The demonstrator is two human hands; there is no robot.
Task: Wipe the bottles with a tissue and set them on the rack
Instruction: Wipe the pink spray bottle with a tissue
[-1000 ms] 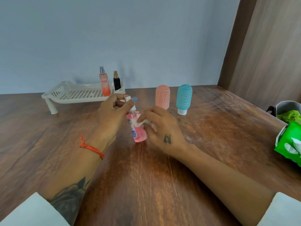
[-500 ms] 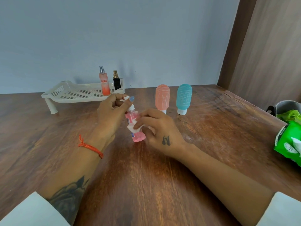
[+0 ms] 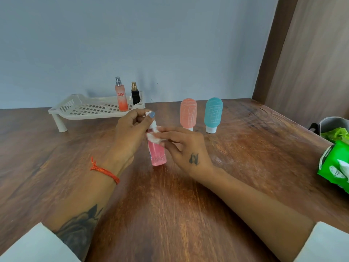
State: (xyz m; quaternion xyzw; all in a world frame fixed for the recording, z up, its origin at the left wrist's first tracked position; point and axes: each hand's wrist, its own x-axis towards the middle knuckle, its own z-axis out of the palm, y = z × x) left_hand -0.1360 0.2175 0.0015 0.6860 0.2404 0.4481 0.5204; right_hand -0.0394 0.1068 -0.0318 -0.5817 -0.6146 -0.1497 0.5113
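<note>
We see both hands mid-frame over the brown wooden surface [image 3: 170,214]. Left hand [image 3: 128,137] is raised, fingers curled, pinching the white cap end of the small clear pink-liquid bottle [image 3: 157,152] w/ thumb + forefinger; blue-painted nail shows at the cap. Bottle is tilted a bit, base toward us, just above or on the surface, can't tell which. Right hand [image 3: 186,148], back facing us w/ a dark tattoo, presses a small white tissue wad [image 3: 154,136] against the bottle's upper part w/ forefinger + thumb, other fingers loosely spread. Orange thread band on the left wrist, dark tattoo on the left forearm, white sleeves at both bottom corners.

Behind the hands, by the blue wall: white perforated plastic rack [image 3: 90,108] on short legs, w/ a tall peach-orange spray bottle [image 3: 120,98] and a small black spray bottle w/ gold cap [image 3: 135,95] standing upright at its right end. Right of the rack, on the surface, a salmon-pink silicone travel bottle [image 3: 188,114] and a teal silicone travel bottle [image 3: 213,114] stand cap-down, side by side, apart; right hand partly covers the salmon one's cap. Far right edge: green wipes pack [image 3: 334,167], and a grey bin w/ green liner [image 3: 334,127] behind it.
</note>
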